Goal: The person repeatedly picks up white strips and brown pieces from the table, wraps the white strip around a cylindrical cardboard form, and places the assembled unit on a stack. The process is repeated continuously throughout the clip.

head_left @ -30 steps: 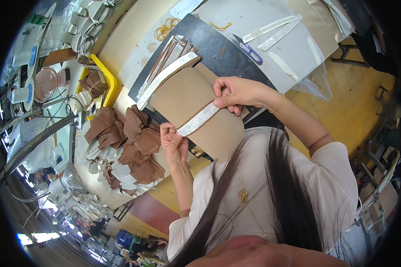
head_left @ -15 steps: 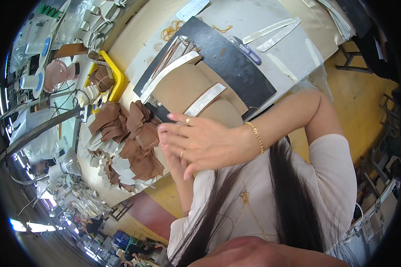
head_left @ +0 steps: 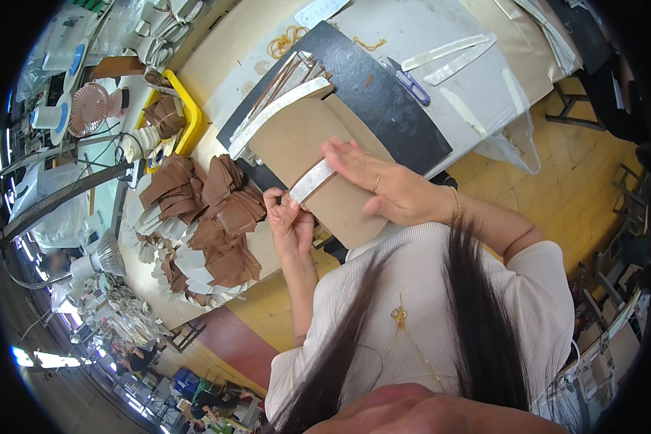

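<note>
A tan sheet panel point(head_left: 289, 137) lies on a black board, its near end reaching over the table edge toward me. Across it runs a brown strip with a white, shiny face point(head_left: 312, 182). My left hand point(head_left: 293, 230) pinches the strip's lower left end between thumb and fingertips. Over the panel, my right hand point(head_left: 390, 186) is open, its fingers stretched out at the strip's upper right end. More white-edged brown strips point(head_left: 281, 108) lie along the panel's far left side.
The black board point(head_left: 394, 119) rests on the table. Purple-handled snips point(head_left: 412, 88) and white strips point(head_left: 461, 58) lie beyond it. At left are piled brown pieces point(head_left: 228, 210) and a yellow tray point(head_left: 188, 119). Yellow cord point(head_left: 288, 42) lies at the back.
My hands, together in front of the panel before, have moved apart. The right went up and right onto the panel; the left now grips the strip's end.
</note>
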Demonstrator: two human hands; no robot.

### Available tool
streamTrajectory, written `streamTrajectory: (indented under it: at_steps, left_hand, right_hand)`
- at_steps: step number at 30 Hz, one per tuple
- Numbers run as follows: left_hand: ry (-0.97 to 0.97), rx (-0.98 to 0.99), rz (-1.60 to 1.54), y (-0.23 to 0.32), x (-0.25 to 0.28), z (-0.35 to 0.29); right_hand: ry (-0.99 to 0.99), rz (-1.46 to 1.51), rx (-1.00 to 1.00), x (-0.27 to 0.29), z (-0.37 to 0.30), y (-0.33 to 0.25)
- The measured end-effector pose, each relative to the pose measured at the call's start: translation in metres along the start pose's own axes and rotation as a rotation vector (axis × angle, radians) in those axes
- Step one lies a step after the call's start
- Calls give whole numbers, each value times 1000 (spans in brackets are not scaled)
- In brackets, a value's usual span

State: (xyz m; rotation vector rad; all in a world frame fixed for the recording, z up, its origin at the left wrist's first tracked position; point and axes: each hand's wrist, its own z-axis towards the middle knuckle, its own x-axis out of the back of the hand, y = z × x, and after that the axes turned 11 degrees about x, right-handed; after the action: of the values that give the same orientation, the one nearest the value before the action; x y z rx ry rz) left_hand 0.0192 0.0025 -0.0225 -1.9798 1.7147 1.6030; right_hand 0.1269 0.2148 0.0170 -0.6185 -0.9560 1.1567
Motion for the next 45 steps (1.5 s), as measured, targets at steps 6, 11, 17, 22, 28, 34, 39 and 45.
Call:
streamTrajectory:
  at_steps: [6,11,17,22,28,34,39,45]
  left_hand:
    - [41,-44,58,-1,-4,-3]
    - [62,-107,117,2,-4,-7]
    - [30,-215,116,25,-5,-5]
    - [-53,-404,193,64,-21,10]
    - [283,-611,524,99,-42,47]
    - [482,-513,1169,91,-36,67]
    - [541,-614,1084,86,-29,63]
    - [630,-656,1181,107,-36,24]
  right_hand:
    - [109,235,-552,5,-25,-8]
    - [490,788,-562,32,-10,-13]
    - [490,805,-525,59,23,-27]
    - [378,656,-396,67,68,-5]
    - [387,329,-320,69,115,65]
    - [252,-476,-331,61,78,93]
    - [262,-701,-332,111,31,92]
    - [-72,-1013,-454,157,-16,82]
